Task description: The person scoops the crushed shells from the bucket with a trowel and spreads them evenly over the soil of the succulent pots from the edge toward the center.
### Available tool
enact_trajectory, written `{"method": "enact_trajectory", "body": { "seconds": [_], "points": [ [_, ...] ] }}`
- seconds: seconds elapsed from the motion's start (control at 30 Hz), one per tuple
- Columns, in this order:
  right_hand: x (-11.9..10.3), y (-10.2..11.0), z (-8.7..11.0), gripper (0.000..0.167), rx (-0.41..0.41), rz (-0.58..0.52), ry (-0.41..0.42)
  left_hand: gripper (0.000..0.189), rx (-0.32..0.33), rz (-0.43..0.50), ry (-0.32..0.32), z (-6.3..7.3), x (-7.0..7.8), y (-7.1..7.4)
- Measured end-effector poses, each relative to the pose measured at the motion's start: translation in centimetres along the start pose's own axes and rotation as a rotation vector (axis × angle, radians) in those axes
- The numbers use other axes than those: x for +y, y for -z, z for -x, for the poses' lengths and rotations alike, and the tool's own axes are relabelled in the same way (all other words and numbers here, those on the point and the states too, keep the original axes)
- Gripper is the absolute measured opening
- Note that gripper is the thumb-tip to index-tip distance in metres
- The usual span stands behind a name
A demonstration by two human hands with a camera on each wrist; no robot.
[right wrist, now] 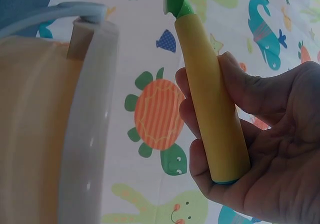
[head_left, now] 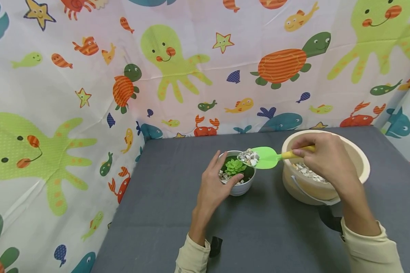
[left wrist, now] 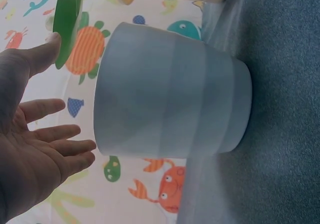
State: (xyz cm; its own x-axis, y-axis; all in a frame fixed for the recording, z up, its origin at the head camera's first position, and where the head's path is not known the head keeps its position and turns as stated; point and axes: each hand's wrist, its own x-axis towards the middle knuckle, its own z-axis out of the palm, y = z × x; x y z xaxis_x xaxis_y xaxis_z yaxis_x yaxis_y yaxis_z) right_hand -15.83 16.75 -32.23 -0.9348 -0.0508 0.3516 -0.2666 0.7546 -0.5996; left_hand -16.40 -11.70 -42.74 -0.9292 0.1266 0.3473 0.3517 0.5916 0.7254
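A small white ribbed pot (head_left: pixel 238 190) stands on the grey table with a green succulent (head_left: pixel 235 167) in it and pebbles around the plant. My left hand (head_left: pixel 214 185) is spread above the pot's rim, fingers extended and thumb apart, as the left wrist view also shows. In my right hand (head_left: pixel 324 154) I grip the yellow handle (right wrist: pixel 210 99) of a toy trowel. Its green blade (head_left: pixel 268 157) lies over the pot's right rim, bearing a heap of small pebbles (head_left: pixel 248 157) at the tip. Left thumb and blade overlap in the left wrist view; contact is unclear.
A cream bucket (head_left: pixel 361 167) with a pale handle (head_left: pixel 309 193) stands right of the pot, below my right hand. Pebbles (head_left: pixel 309 172) lie inside it. Behind the grey table (head_left: pixel 157 204) hangs a curtain (head_left: pixel 191 113) printed with sea animals.
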Motion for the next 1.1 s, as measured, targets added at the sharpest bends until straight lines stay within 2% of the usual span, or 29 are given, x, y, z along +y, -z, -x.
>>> {"method": "enact_trajectory", "body": {
  "seconds": [0.2,0.5,0.67,0.87,1.1],
  "points": [
    [-0.3,-0.6,-0.6,0.016,-0.05,0.009,-0.026,0.078,-0.002,0.013,0.022,0.1,-0.4,0.2],
    [-0.7,-1.9,-1.1,0.013,-0.062,0.025,0.006,0.08,0.001,0.014,0.045,0.3,-1.4,0.4],
    [-1.1,-2.7,-1.6,0.014,-0.102,0.038,-0.009,0.084,0.002,0.017,0.06,0.5,-1.7,0.5],
    [-1.5,-3.7,-2.1,0.013,-0.161,0.052,-0.048,0.091,-0.026,0.011,0.081,0.6,-2.1,0.6],
    [-2.2,-5.0,-2.6,0.014,-0.16,0.109,-0.007,0.099,-0.064,-0.006,0.098,0.5,-2.5,0.4]
  ]
}}
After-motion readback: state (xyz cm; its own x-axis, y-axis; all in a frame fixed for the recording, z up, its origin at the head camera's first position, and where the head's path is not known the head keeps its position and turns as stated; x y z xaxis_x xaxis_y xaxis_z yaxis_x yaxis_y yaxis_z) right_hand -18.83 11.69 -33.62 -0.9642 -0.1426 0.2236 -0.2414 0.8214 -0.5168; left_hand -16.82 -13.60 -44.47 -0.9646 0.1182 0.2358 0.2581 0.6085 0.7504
